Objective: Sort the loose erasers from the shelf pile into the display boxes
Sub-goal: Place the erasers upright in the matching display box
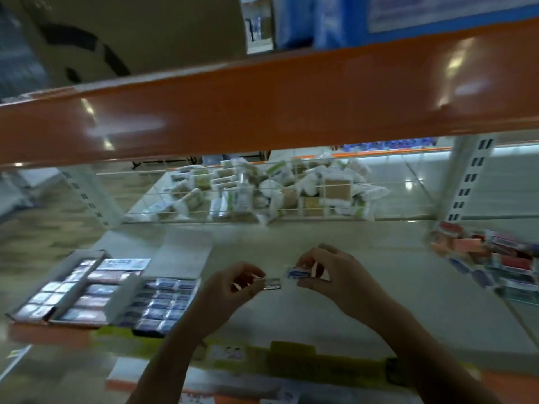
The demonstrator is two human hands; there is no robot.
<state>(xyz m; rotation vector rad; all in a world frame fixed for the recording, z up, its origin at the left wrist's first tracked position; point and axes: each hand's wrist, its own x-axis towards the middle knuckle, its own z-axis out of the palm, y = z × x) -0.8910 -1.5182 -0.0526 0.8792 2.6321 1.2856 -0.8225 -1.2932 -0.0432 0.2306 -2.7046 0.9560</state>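
Left hand [233, 290] is pinching a small eraser [271, 284] and right hand [329, 275] is pinching another eraser [299, 272] above the shelf [291, 237], both probably light, stiff, easiest gripped by their long edges.

No print can be read: the eraser wrappers [297, 272], the box lid label [122, 263], the yellow shelf-edge tags [227, 352] and the blue sign [437, 13] overhead are all too blurred.
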